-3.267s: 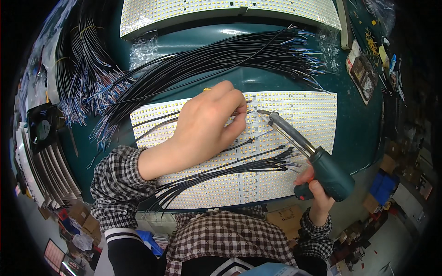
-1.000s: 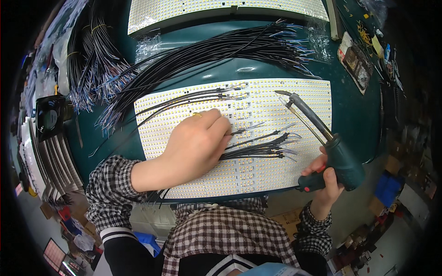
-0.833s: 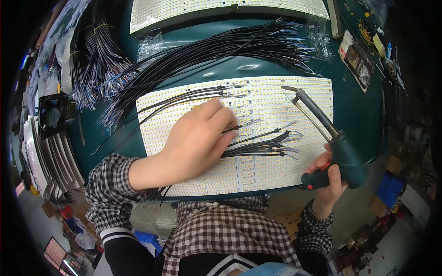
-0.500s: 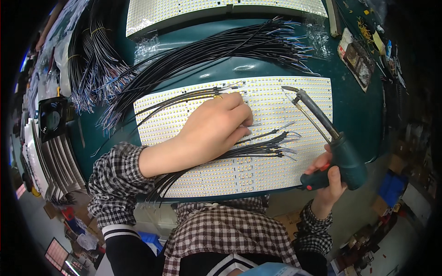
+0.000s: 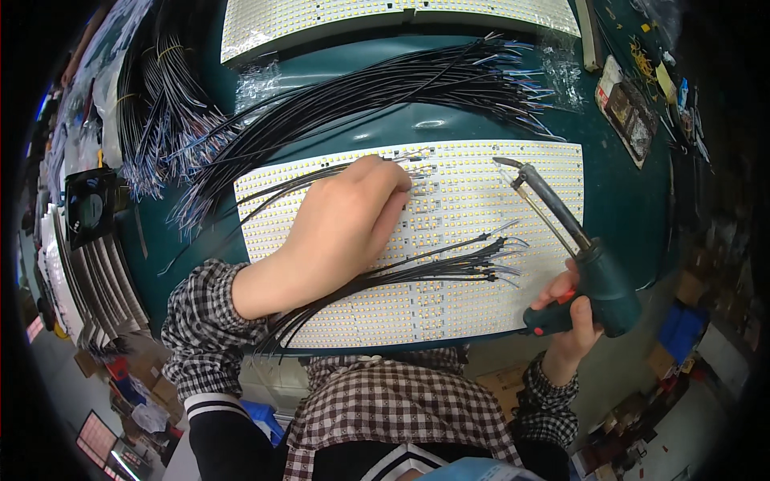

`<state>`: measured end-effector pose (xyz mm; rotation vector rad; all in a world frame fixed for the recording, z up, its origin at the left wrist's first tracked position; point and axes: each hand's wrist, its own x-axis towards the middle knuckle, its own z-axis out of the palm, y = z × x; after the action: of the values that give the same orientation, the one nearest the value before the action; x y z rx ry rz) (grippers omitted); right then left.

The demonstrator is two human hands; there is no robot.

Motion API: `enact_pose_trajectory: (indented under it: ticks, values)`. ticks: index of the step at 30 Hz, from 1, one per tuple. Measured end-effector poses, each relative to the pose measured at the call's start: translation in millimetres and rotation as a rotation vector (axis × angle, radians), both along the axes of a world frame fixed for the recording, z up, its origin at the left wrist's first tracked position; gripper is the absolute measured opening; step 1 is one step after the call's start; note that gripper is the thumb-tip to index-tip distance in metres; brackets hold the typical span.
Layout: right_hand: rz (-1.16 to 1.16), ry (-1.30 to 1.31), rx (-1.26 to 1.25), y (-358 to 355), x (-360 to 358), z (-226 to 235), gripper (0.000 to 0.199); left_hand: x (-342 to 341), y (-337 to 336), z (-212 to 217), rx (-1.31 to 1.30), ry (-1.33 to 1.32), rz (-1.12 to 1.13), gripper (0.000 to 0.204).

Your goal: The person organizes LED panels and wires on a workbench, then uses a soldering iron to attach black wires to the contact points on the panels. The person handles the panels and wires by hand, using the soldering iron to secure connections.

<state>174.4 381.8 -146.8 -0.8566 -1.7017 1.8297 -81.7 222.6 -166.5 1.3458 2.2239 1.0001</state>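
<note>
Light board (image 5: pixel 473 210) on bench (image 5: pixel 622 200), black wires (image 5: pixel 453 267) across it. Right hand (image 5: pixel 571 317) grips soldering iron (image 5: pixel 601 284); left hand (image 5: pixel 349 210) curled over light board, grip hidden, cannot tell. Best: pin wires steady, soldering iron clear of left hand.

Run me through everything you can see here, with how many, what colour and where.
LED board: one, white with yellow dots, mid-table
Far LED board: at least one, white, top edge
Table: one, dark green, under the boards
Soldering gun: one, dark green, right
Loose cables: several, black, on the near board
Large cable bundle: one, black, beyond that board
Tied cables: several bunches, black, far left
Fan: one, black, left
Stacked strips: uncounted, pale, left
Worn box: one, brown and white, right
Yellow strands: one clump, yellow, far right
Floor clutter: uncounted, mixed, lower left and right
Checked apron: one, brown and white, bottom
Checked sleeves: two, black and white, forearms
Left hand: one, bare, over cables
Right hand: one, bare, around soldering gun
</note>
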Motion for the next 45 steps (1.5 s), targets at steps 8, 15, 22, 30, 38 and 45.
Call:
enact_pose_trajectory:
  ticks: [8,15,22,30,38,45]
  values:
    - [0.039,-0.083,0.022,-3,-3,6,0.054,1,4,-9,0.072,-0.08,0.005,0.008]
    - [0.051,-0.14,-0.028,-14,0,7,0.055,4,7,-20,0.106,-0.1,0.044,0.009]
    - [0.098,-0.224,-0.099,-18,-3,10,0.061,3,8,-21,0.117,-0.156,0.059,0.009]
    - [0.18,-0.23,-0.131,-17,-3,9,0.035,2,7,-21,0.092,-0.176,0.058,0.01]
    - [0.217,-0.226,-0.145,-17,-5,7,0.019,1,8,-20,0.101,-0.193,0.054,0.011]
    - [0.221,-0.267,-0.161,-17,-7,8,0.018,1,7,-21,0.101,-0.196,0.047,0.012]
